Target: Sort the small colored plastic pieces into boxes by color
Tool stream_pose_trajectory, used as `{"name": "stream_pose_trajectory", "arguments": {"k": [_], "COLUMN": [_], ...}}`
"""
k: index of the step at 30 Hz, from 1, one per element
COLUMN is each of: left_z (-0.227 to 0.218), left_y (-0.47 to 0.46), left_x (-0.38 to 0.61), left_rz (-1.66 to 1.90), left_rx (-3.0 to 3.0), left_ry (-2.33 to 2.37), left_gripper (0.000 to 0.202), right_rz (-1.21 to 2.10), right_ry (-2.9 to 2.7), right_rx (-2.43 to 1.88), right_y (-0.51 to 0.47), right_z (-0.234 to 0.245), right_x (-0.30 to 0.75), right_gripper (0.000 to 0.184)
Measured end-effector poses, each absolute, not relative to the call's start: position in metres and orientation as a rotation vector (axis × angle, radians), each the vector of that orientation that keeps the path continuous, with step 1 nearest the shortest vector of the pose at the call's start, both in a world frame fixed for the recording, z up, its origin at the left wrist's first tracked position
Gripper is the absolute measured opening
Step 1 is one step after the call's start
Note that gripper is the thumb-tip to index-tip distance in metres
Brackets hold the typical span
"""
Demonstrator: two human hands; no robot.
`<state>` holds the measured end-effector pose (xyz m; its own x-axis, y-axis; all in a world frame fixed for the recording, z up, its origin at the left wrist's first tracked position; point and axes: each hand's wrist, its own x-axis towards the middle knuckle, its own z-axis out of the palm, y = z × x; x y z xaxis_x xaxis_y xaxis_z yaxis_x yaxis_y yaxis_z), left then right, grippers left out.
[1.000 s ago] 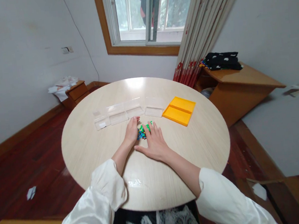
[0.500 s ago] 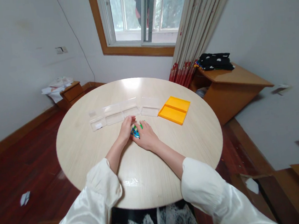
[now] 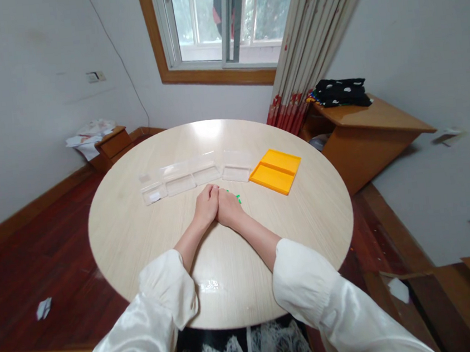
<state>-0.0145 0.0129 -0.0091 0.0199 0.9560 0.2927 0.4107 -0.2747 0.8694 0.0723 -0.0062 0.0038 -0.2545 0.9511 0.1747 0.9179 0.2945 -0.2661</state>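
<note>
My left hand (image 3: 207, 204) and my right hand (image 3: 227, 206) are closed against each other on the table, with fingers curled inward. Between them they enclose a heap of small coloured pieces, hidden now by my palms. A few small green pieces (image 3: 238, 199) show just beyond my right hand's outer side. Behind my hands stand open clear plastic boxes (image 3: 180, 185) in a row, and another clear box (image 3: 236, 173) lies nearer the right. An open yellow case (image 3: 275, 182) with two halves lies flat to the right of them.
The round pale table (image 3: 301, 247) reaches out on all sides of my hands. A tilted wooden cabinet (image 3: 377, 133) with dark folded cloth (image 3: 341, 93) on it stands at the right, beside the curtain (image 3: 304, 40). Papers (image 3: 92, 136) lie on a wooden piece at the left.
My hands have come together and closed over the coloured pieces, which showed between them before. The green pieces at the right are now more exposed. The view has shifted slightly.
</note>
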Motion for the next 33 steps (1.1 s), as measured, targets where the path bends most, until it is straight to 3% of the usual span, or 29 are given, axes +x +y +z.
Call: {"name": "stream_pose_trajectory", "arguments": {"k": [15,21,27,33], "left_z": [-0.001,-0.007,-0.007,-0.006], "left_y": [0.022,0.021,0.009,0.0], "left_x": [-0.027,-0.036,-0.025,-0.005], "left_rz": [1.398,1.367,1.213,1.18], "left_rx": [1.467,1.577,1.813,1.829], "left_ry": [1.233,1.328,1.373,1.321], "left_gripper": [0.024,0.029,0.035,0.036], "right_rz": [0.011,0.137,0.223,0.36], "right_ry": [-2.234,-2.112,-2.012,-2.109], "right_rx": [-1.507,-1.47,-1.752,-1.388], "right_y": [-0.008,-0.018,-0.016,-0.013], "right_z": [0.014,0.012,-0.005,-0.005], "right_x": [0.084,0.104,0.107,0.091], "right_gripper": [0.026,0.036,0.048,0.045]}}
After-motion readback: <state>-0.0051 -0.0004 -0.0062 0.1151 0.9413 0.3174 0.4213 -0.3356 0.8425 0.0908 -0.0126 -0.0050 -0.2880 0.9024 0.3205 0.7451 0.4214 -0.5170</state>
